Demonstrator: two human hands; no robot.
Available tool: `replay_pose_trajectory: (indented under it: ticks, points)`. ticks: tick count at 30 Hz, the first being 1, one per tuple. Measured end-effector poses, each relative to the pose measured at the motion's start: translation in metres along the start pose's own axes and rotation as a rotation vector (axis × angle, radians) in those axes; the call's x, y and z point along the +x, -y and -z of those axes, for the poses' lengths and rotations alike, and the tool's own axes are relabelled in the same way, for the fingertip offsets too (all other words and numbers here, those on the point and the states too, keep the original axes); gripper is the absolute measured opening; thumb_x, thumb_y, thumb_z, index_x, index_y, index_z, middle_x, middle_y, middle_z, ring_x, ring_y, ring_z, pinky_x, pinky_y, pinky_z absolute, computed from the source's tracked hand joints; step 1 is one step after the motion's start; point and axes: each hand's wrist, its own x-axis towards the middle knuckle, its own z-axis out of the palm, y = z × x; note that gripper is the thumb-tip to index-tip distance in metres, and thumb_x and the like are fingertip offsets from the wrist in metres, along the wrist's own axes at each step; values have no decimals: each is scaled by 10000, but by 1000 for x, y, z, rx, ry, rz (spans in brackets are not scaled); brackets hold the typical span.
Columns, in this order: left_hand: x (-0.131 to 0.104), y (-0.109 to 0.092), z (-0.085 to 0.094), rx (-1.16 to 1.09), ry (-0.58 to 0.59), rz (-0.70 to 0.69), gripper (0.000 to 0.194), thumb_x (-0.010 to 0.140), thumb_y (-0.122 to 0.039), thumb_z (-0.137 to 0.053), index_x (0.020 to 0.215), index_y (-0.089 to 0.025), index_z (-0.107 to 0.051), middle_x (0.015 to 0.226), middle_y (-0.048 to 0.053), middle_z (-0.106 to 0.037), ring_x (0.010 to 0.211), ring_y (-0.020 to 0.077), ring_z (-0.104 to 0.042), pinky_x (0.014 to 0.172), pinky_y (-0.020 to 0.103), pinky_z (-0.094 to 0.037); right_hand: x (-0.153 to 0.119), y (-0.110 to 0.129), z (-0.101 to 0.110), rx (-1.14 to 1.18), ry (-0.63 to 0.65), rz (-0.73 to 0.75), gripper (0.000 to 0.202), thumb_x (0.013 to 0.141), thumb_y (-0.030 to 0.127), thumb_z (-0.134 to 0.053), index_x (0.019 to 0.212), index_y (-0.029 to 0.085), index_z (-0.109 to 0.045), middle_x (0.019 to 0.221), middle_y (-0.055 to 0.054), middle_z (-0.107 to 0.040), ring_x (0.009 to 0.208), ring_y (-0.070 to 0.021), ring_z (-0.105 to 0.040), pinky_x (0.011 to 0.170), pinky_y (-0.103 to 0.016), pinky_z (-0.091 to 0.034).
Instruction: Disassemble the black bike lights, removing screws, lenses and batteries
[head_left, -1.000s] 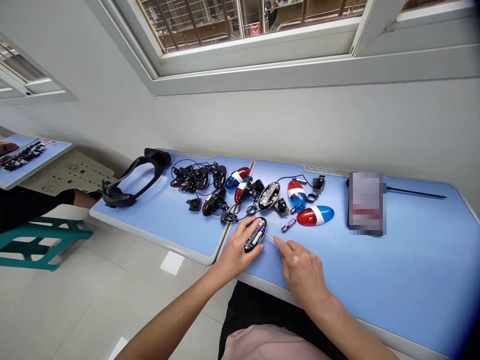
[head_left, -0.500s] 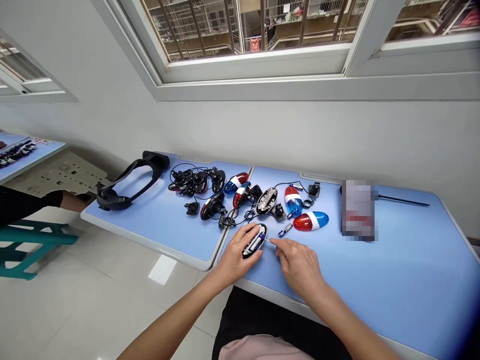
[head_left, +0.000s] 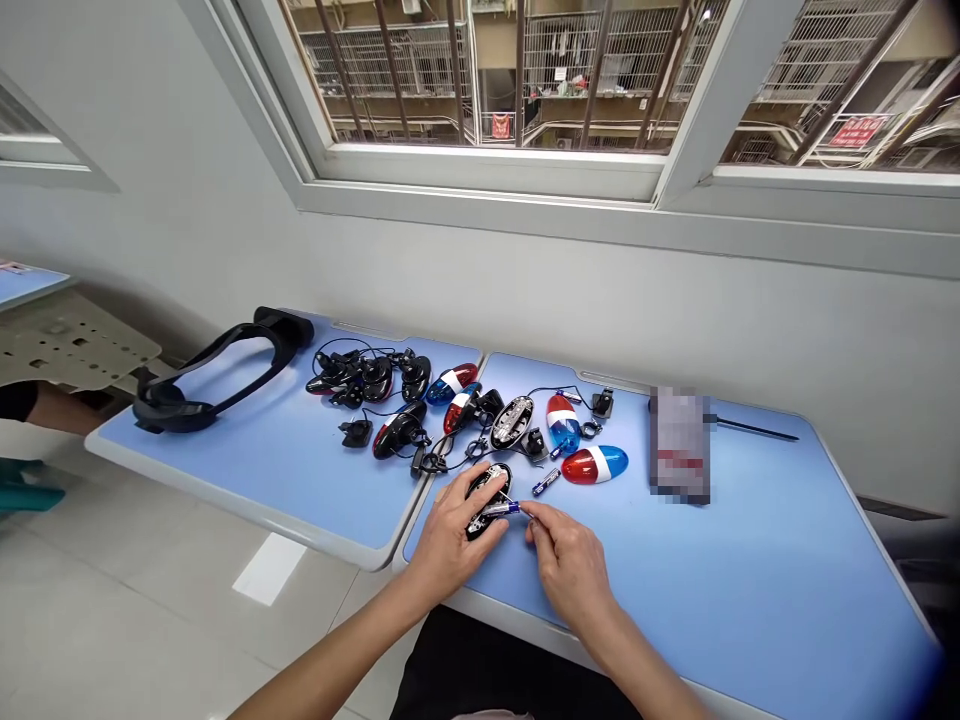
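My left hand [head_left: 454, 525] is closed on an open black oval light housing [head_left: 477, 527] and steadies it at the table's front. A blue and silver battery [head_left: 501, 509] lies aslant across the housing, its blue end sticking out to the right. My right hand [head_left: 571, 558] grips a thin metal tool, probably a small screwdriver, whose handle is hidden in the fingers; its shaft [head_left: 511, 499] reaches over the housing beside the battery. Just beyond lie a loose battery [head_left: 547, 482], a red, white and blue cover [head_left: 595, 465], a second such cover [head_left: 562, 420] and another opened housing [head_left: 512, 422].
Several black lights with cables [head_left: 375, 378] lie on the left table [head_left: 300, 490]. A black headband device [head_left: 217, 400] rests at its far left. Toward the right table's back are a blurred packet [head_left: 679, 445] and a black strip [head_left: 757, 428]. A window wall stands behind.
The battery in the housing has come up out of its slot and swung crosswise, with one end outside the rim. My head view has shifted, so the tables appear farther left.
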Motion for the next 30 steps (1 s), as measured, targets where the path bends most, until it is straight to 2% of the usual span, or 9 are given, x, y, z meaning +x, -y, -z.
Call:
replay_pose_trajectory:
  ticks: [4, 8, 12, 14, 16, 19, 25, 27, 30]
  points:
    - [1, -3, -4, 112, -16, -51, 511, 906, -266, -633, 1405, -292, -528, 1462, 124, -495, 1318, 321, -502, 1050, 521, -451, -3, 7, 8, -67, 30, -114, 334, 953, 236, -427, 1144, 242, -701, 847, -24, -758, 741, -196, -687, 669, -279, -438]
    - [3, -8, -10, 228, -42, -86, 522, 924, -285, -613, 1432, -286, -491, 1474, 139, -480, 1286, 330, -523, 1014, 528, -468, -8, 1, 14, -48, 27, -194, 243, 942, 327, -516, 1064, 253, -712, 731, 2, -732, 668, -193, -666, 606, -263, -391]
    - [4, -13, -17, 298, -38, -107, 535, 929, -273, -596, 1448, -291, -465, 1480, 141, -472, 1283, 340, -523, 988, 525, -478, -2, -3, 13, -7, -14, -128, 366, 902, 316, -612, 1257, 232, -633, 742, 9, -728, 715, -194, -679, 660, -257, -408]
    - [4, -14, -19, 299, -33, -105, 555, 930, -262, -584, 1464, -300, -438, 1490, 133, -462, 1294, 337, -515, 995, 523, -473, 4, -2, 12, -46, -2, -83, 314, 904, 299, -619, 1210, 247, -664, 772, 1, -746, 740, -200, -691, 667, -259, -395]
    - [4, -14, -20, 283, -26, -97, 592, 932, -265, -578, 1492, -307, -389, 1501, 125, -451, 1311, 330, -502, 1013, 518, -465, 9, -1, 15, -95, 14, -63, 190, 919, 280, -603, 1070, 260, -716, 771, 1, -757, 737, -198, -699, 652, -257, -370]
    - [4, -12, -20, 263, -1, -85, 647, 942, -280, -567, 1530, -325, -302, 1517, 116, -433, 1340, 322, -476, 1047, 524, -444, 11, -5, 22, -164, 17, -57, 142, 934, 266, -587, 975, 256, -723, 753, 3, -763, 723, -191, -705, 628, -255, -339]
    - [-2, -14, -13, 188, 44, 9, 826, 930, -305, -593, 1584, -308, -90, 1588, 145, -310, 1449, 339, -342, 1121, 556, -385, 13, -35, 36, -380, -50, -74, 137, 952, 291, -580, 1016, 239, -690, 820, -24, -780, 751, -212, -726, 590, -262, -314]
    - [-7, -14, -7, 176, 61, 37, 836, 933, -310, -592, 1587, -308, -71, 1604, 148, -278, 1463, 342, -319, 1128, 559, -383, 16, -45, 39, -436, -63, -57, 134, 946, 289, -587, 1023, 229, -680, 822, -34, -779, 743, -222, -730, 573, -265, -309]
    - [-15, -13, 0, 177, 68, 63, 825, 938, -301, -589, 1588, -308, -81, 1593, 152, -308, 1455, 340, -341, 1119, 547, -405, 18, -55, 39, -444, -79, -11, 164, 933, 284, -600, 1072, 230, -666, 838, -40, -781, 742, -233, -736, 562, -265, -318]
